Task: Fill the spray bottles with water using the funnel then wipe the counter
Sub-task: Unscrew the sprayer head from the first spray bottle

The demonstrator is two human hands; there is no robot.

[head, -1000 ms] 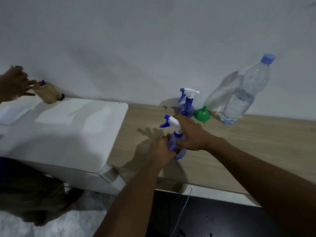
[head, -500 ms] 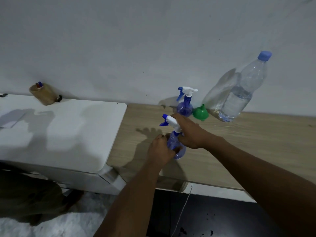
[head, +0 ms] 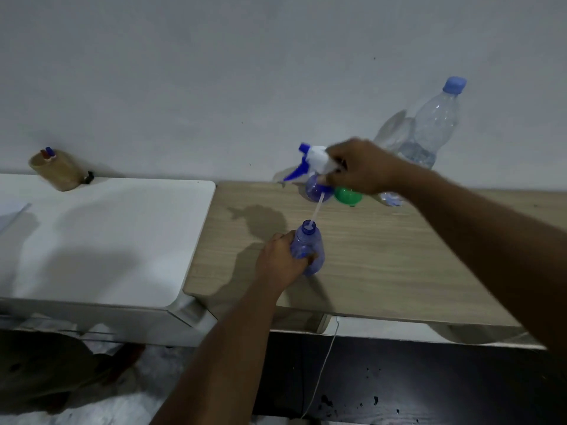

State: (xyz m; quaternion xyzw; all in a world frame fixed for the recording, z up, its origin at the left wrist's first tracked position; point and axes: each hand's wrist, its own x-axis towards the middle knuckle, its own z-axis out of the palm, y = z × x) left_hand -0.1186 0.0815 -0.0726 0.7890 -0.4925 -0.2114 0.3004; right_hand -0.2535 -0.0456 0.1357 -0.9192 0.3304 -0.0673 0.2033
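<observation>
Standing near the worktop's (head: pixel 399 256) front edge, a translucent blue spray bottle (head: pixel 308 251) is uncapped, left hand (head: pixel 280 260) wrapped around it. Right hand (head: pixel 362 167) pinches its white-blue trigger head (head: pixel 313 159) at twelve o'clock, tube tip in the neck. Two spray bottles, one green funnel (head: pixel 348 196), one water bottle (head: pixel 429 130).

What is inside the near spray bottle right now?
Only the tip of the dip tube sits in the near spray bottle neck. The left hand covers part; any water cannot be seen.
</observation>
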